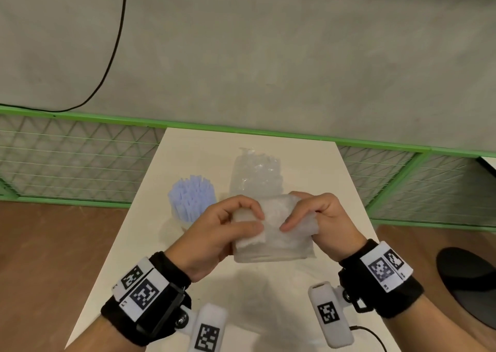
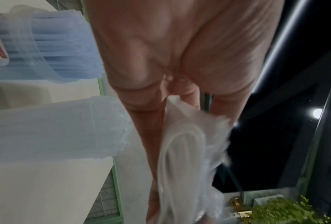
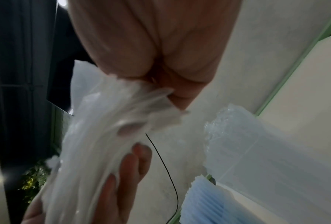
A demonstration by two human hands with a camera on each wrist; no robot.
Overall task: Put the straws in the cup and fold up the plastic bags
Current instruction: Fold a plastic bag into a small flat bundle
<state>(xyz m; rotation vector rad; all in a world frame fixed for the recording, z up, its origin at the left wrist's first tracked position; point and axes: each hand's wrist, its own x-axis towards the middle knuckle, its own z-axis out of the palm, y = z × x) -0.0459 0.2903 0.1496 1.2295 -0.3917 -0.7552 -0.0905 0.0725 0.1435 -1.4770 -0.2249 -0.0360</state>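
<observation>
Head overhead; wrists close underneath

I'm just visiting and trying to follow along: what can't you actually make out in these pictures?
- Fold count of the plastic bag: head view, left hand and right hand cover its upper part.
- Cup label text: left wrist view, cut off by the edge, blurred.
- Base of the blue straws: head view, hidden behind the left hand.
- Contents of the clear container: too pale to tell.

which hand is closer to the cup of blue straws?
Left. The left hand sits just right of the cup of blue straws; the right hand is farther right, across the plastic bag.
</observation>
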